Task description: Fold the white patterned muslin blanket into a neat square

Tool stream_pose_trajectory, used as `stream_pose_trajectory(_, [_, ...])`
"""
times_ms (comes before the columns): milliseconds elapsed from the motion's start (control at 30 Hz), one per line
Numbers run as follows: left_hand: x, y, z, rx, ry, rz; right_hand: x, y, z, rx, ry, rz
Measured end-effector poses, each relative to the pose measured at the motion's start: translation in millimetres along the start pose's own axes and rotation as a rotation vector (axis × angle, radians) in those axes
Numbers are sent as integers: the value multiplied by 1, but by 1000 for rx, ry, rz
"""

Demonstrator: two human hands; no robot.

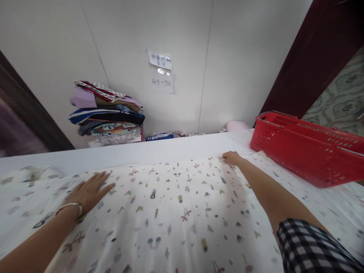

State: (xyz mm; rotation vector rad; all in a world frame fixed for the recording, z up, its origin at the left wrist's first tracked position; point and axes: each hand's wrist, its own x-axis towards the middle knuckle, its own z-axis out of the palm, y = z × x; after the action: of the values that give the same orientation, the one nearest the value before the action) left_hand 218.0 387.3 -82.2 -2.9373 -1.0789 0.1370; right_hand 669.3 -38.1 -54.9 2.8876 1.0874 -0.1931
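Note:
A wide white cloth (170,212) printed with small coloured motifs lies spread over the white table, with soft wrinkles across it. My left hand (87,193), a bracelet at its wrist, rests flat on the cloth's left part with fingers stretched out. At the far right corner of the cloth, my right hand (232,157) has its fingers curled over the edge and closed on the fabric. Its fingertips are partly hidden. More of the same printed fabric extends beyond both arms.
To the right, a red plastic basket (307,151) with metal handles stands on the fabric. A stack of folded clothes (110,113) sits against the wall at the back left. Handwritten paper signs (162,72) are taped to the wall. Low cloth items (162,136) show behind the table's far edge.

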Motion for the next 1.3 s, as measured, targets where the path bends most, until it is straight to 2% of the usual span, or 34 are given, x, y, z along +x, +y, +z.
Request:
stream_pose_trajectory(133, [0,1,-2,-6,3,-9,6,-6,3,-31,90,-1])
stream_pose_trajectory(333, [-2,4,-4,37,-31,-14,7,-6,22,-1,188,42])
stream_pose_trajectory(533, [-2,5,-6,96,-39,-14,-12,34,22,42,184,81])
stream_pose_trajectory(633, [0,2,-4,92,-38,-6,-21,60,20,42,150,137])
stream_pose_trajectory(733, [3,-3,1,66,-23,-22,-24,74,19,35,117,147])
stream_pose_trajectory(1133, [9,-12,9,67,3,-11,-14,69,15,-30,141,176])
stream_pose_trajectory(1300, [10,-14,12,59,13,-17,-5,69,21,12,205,281])
